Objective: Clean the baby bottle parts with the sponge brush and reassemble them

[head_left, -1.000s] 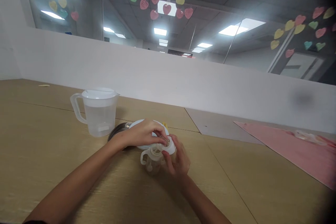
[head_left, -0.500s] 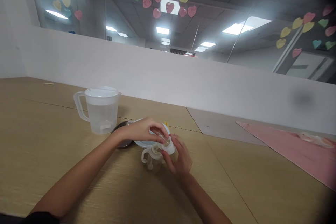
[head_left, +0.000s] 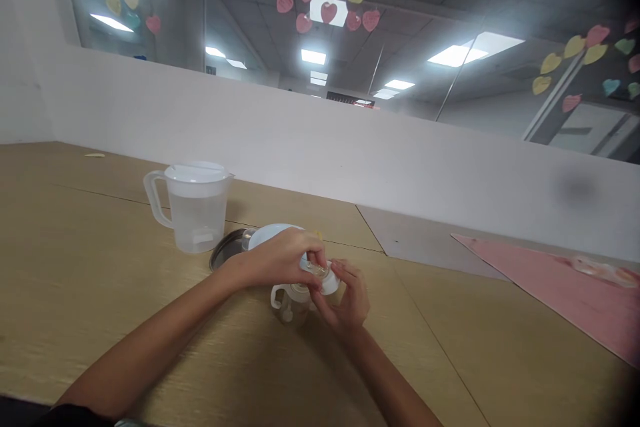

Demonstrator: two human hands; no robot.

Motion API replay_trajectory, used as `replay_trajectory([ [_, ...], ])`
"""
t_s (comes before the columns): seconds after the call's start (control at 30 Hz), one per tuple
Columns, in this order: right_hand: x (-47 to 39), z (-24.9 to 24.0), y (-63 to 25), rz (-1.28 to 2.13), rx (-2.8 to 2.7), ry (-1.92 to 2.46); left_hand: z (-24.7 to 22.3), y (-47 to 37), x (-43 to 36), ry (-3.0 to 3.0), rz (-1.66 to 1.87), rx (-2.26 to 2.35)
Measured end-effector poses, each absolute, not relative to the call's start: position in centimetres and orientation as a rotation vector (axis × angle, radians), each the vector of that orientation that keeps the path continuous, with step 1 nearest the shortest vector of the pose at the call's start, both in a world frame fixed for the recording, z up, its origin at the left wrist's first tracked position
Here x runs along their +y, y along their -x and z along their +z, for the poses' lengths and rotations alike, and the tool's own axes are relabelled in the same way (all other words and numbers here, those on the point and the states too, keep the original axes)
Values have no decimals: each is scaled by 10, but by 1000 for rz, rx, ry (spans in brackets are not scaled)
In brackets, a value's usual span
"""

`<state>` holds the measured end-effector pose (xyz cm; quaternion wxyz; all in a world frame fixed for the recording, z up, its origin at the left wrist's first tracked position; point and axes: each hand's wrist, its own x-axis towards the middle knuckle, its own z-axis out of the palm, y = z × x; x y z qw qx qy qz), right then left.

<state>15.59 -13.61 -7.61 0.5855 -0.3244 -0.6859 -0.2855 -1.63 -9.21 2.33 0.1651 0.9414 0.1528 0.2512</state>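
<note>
Over a small clear bottle with white side handles [head_left: 287, 312], my two hands work close together. My right hand [head_left: 347, 299] is closed around a white ring-shaped bottle collar [head_left: 331, 285], gripping it between thumb and fingers. My left hand [head_left: 283, 257] pinches a small clear piece, seemingly a bottle teat [head_left: 317, 270], at the collar's opening. How far that piece sits inside the collar is hidden by my fingers. The bottle stands upright on the table just below, its mouth partly covered by my left hand.
A lidded, translucent measuring jug [head_left: 199, 217] holding clear liquid stands to the left. Behind my left hand lie a dark round metal tray [head_left: 223, 251] and a pale blue plate [head_left: 273, 233]. A pink sheet [head_left: 545, 293] covers the table's right side. A white wall [head_left: 300, 140] rises behind.
My left hand has shifted slightly down and right over the bottle mouth, its fingers closer to the collar. The right hand still grips the collar. The view has moved slightly.
</note>
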Motion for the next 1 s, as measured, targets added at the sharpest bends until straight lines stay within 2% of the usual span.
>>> replay_trajectory([
  [0.5, -130, -78, -157, -654, -1545, 818, 25, 19, -87, -2572, 694, 459],
  [0.7, -128, -81, -158, -543, -1544, 763, 32, 34, -75, -2474, 635, 530],
  [0.87, -125, -87, -162, -354, -1560, 742, 29, 47, -63, -2538, 423, 659],
  [1.0, -125, -90, -161, -277, -1684, 856, 17, 42, -59, -2592, 123, 629],
])
